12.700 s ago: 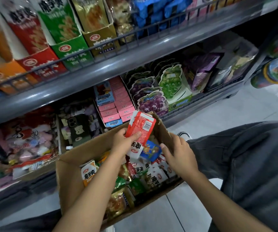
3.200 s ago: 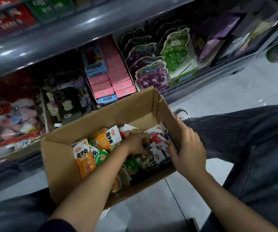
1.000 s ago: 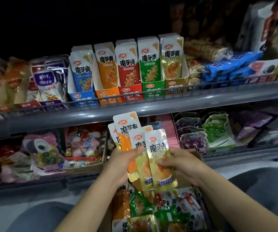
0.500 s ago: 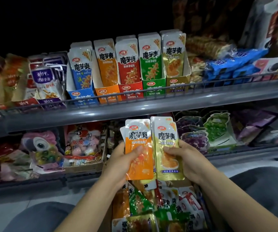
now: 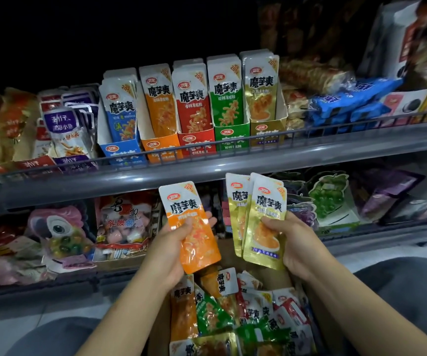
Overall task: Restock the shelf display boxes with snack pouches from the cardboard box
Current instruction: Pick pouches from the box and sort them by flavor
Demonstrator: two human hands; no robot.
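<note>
Pouches (image 5: 264, 219) now apart, one hand (image 5: 171, 247) each.

Orange pouch (image 5: 193, 227), gold pouches (image 5: 261, 222), blue, orange, red, green, gold display boxes (image 5: 192, 145), grey shelf (image 5: 207, 173)

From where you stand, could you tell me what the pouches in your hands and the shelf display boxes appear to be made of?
Orange pouch and gold pouches: apparently glossy plastic or foil film, given the sheen and wrinkles. Gold display box: probably printed cardboard, with stiff, flat, folded walls and a matte white inside.
</note>
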